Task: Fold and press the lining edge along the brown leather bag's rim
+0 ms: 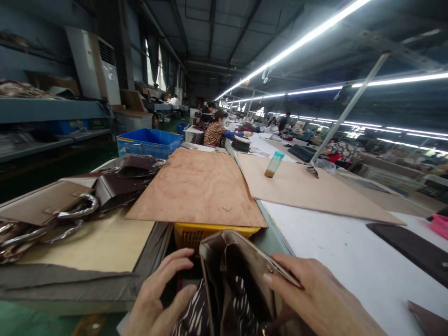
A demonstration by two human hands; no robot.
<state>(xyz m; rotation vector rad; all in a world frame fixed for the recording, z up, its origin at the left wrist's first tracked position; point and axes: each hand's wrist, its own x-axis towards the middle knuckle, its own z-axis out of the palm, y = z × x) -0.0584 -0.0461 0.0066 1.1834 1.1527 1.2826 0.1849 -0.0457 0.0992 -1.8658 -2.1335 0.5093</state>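
Observation:
A brown handbag [250, 254] with its mouth spread apart stands in front of me at the bottom middle. Zebra-patterned lining [194, 310] shows inside it and along its left side. My right hand [308, 284] grips the bag's right upper edge, thumb on the inner face and fingers behind. To the left of the bag, my left hand [164, 289] is held with fingers and thumb apart, with nothing between them. The bag's lower part falls outside the view.
A plywood board [203, 186] lies ahead, over a yellow basket [192, 234]. Finished-looking bags [119, 182] with wrapped handles are piled left. A bottle [274, 164] stands on a tan board [308, 186]. A blue crate [150, 140] and a seated person [215, 133] are farther off.

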